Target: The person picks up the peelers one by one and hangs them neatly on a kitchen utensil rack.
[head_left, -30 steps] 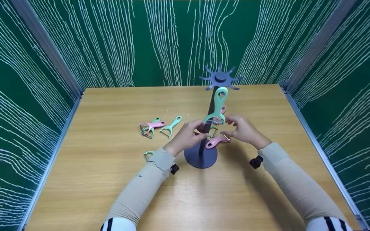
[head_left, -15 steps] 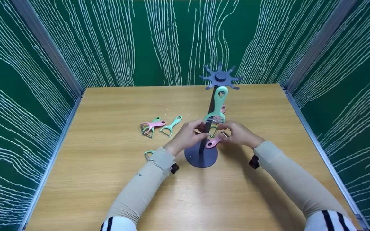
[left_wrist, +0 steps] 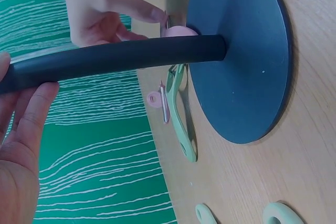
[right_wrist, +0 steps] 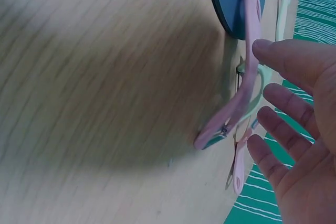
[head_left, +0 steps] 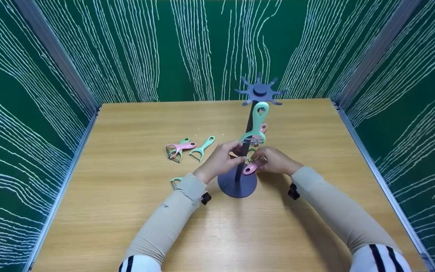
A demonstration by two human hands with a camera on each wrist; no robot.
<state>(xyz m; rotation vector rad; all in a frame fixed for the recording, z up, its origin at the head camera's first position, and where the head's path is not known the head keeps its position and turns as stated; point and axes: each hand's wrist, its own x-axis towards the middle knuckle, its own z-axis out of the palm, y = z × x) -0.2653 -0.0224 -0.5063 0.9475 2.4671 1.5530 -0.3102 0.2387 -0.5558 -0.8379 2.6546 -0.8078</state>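
1. From where I'm standing, the dark stand (head_left: pixel 237 189) is the middle of it all. The person's left hand (head_left: pixel 221 158) has thumb and fingers round its pole (left_wrist: pixel 126 56), part-way up, apparently to steady it.

2. The right hand (head_left: pixel 278 161) is low on the right side of the stand, by a pink peeler (head_left: pixel 253 167). Its fingers are loosely spread, not closed on anything. The thumb is right by the handle – I can't tell whether it touches.

3. That pink peeler lies tilted, its handle end over the stand's base and its blade end out past the rim on the right.

4. A mint peeler (head_left: pixel 258 120) hangs by its hole from an arm of the stand's star-shaped top (head_left: pixel 259 90), on the near side. A green peeler (right_wrist: pixel 259 93) lies just behind the pink one, and another pink peeler (right_wrist: pixel 239 169) is on the table at the far side of the stand.

5. Left of the stand there's a crossed pink-and-green pair (head_left: pixel 181 146), a light green peeler (head_left: pixel 203 148) beside it, and one more (head_left: pixel 175 182) half hidden by the left sleeve (head_left: pixel 181 198).

6. I'd judge the step in hand to be picking up that near pink peeler. The next move seems to call for a pinch on the handle – clear of the blade – with the pole held firm.
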